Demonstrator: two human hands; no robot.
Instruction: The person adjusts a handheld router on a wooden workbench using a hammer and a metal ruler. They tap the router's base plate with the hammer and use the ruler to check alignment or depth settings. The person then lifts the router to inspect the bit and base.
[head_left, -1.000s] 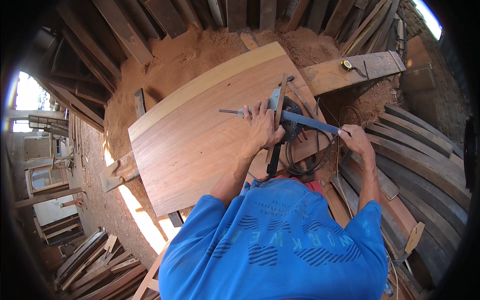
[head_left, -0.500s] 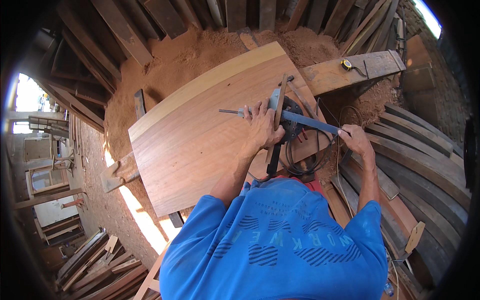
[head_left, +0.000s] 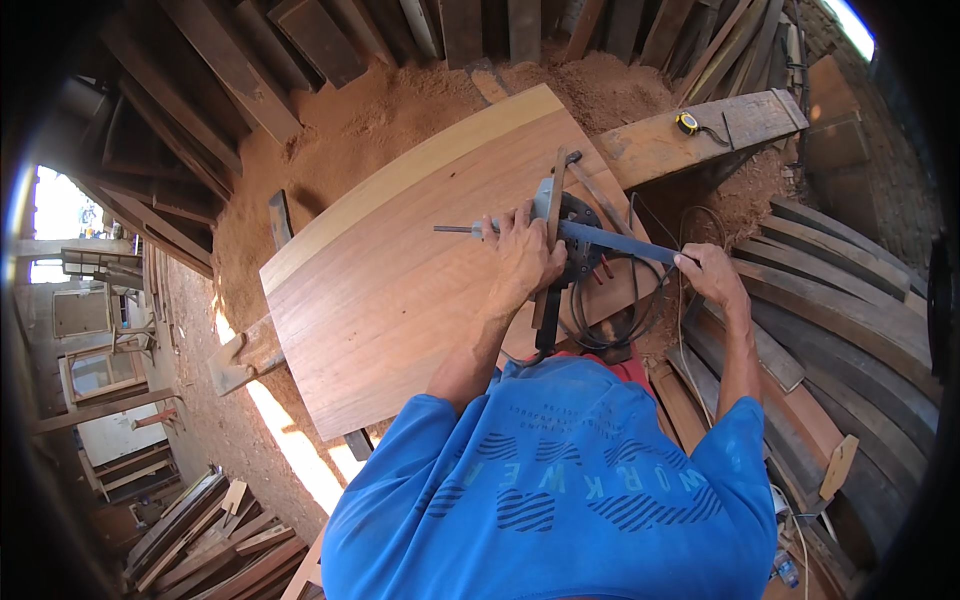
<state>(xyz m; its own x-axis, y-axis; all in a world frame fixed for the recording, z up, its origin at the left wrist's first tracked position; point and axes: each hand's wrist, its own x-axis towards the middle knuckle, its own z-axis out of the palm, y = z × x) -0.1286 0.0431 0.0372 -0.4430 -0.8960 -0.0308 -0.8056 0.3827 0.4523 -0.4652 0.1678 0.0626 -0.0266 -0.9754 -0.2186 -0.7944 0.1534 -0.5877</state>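
My left hand [head_left: 527, 258] is closed around a narrow wooden strip [head_left: 557, 195], fingers on one side and thumb on the other. My right hand [head_left: 708, 272] grips the near right end of a long flat blue-grey metal bar [head_left: 625, 243], which looks like a file. Its other end lies across the strip beside my left fingers. Under both is a power tool with a round black base [head_left: 580, 240] and a thin rod [head_left: 452, 229] sticking out to the left; my left hand hides part of it. All this is over a broad wooden panel [head_left: 400, 290].
A hammer [head_left: 590, 180] and a coiled black cable [head_left: 610, 335] lie on the panel. A plank [head_left: 700, 135] beyond it bears a yellow tape measure [head_left: 686, 122]. Stacked boards [head_left: 830, 310] stand at the right, more timber [head_left: 215, 540] at lower left. Sawdust [head_left: 340, 130] covers the ground.
The metal bar has slid slightly left across the wooden strip, with my right hand moving along with it. My left hand keeps its hold. The view has shifted a little.
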